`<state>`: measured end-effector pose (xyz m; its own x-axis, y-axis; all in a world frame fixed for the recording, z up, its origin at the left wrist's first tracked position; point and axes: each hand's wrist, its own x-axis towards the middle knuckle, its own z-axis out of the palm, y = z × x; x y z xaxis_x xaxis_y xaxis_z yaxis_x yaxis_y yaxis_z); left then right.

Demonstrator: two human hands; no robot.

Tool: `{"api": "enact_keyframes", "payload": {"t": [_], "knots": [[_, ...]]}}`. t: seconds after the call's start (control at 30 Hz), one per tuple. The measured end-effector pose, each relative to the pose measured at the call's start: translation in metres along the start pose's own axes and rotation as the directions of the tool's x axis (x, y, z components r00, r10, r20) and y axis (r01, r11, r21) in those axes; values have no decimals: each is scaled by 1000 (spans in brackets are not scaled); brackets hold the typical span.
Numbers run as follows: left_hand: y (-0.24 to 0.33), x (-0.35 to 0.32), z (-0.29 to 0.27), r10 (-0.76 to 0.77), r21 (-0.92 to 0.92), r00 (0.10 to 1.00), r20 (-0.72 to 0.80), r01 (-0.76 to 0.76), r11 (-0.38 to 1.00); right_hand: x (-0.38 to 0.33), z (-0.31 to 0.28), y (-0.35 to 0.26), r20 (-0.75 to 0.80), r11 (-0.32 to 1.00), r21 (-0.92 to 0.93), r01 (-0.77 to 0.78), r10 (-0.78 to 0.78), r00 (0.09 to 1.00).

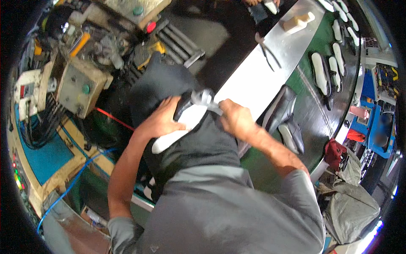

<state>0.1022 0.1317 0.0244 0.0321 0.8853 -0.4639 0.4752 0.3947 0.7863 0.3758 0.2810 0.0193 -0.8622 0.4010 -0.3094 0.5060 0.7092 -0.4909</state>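
On my lap lies a black shoe upper with a white sole side [168,141] turned up. My left hand [163,120] is closed around its middle, thumb across the white face. My right hand [237,119] grips metal pincers [204,98], somewhat blurred. Their head rests at the far end of the shoe, against the black edge. Whether the jaws are closed on the material cannot be made out. The handles are mostly hidden inside my right fist.
Another pair of pincers [267,51] and a pale block [298,22] lie on the metal strip of the bench [247,70]. Black shoes [282,108] stand on the green belt [270,167], with several more beyond. Machinery with a control box [81,86] fills the left. Someone's hand shows at the top.
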Motion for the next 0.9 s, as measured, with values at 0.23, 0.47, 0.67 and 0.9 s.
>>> {"api": "enact_keyframes", "payload": {"t": [0.23,0.47,0.67,0.9], "knots": [[31,-5,-11,251,358,967,35,-247,900,31,-44,2,204,922,386,-22,-62,977],[-1,-79,-6,-185,-221,278,-943,-103,970,4,8,-38,385,441,800,-407,144,912],[8,-82,86,-428,-830,783,-452,-545,-121,-7,48,-135,334,196,901,-387,254,908],[-12,-93,104,-469,-846,712,-523,-502,181,-1,21,-98,140,870,493,-14,-64,988]]}}
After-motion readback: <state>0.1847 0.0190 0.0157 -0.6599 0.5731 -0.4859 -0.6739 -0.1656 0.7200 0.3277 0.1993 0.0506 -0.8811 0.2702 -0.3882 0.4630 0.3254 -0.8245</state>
